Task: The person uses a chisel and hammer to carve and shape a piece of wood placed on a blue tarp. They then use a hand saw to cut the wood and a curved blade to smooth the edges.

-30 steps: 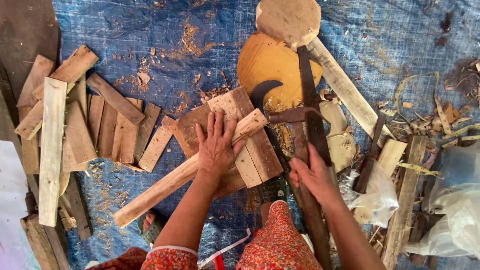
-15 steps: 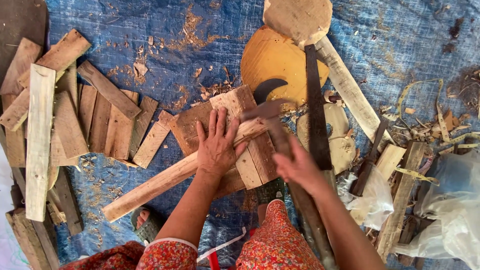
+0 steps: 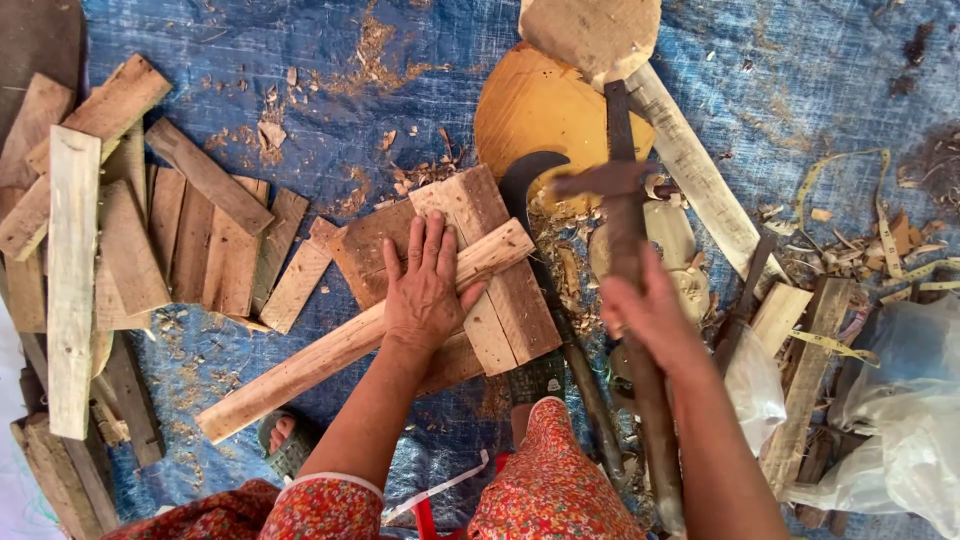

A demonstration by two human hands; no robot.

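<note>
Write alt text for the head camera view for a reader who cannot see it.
A person's left hand presses flat on a long wooden strip lying across stacked boards, while the right hand grips a hammer raised beside it. Wood offcuts and shavings lie on a blue tarp.

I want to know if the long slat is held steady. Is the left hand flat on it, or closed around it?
Flat. The left hand lies palm down with fingers spread across the slat, which rests on a board.

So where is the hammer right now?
In the head view, right of centre: the right hand holds the hammer raised above the curved blade, beside the stacked boards.
</note>
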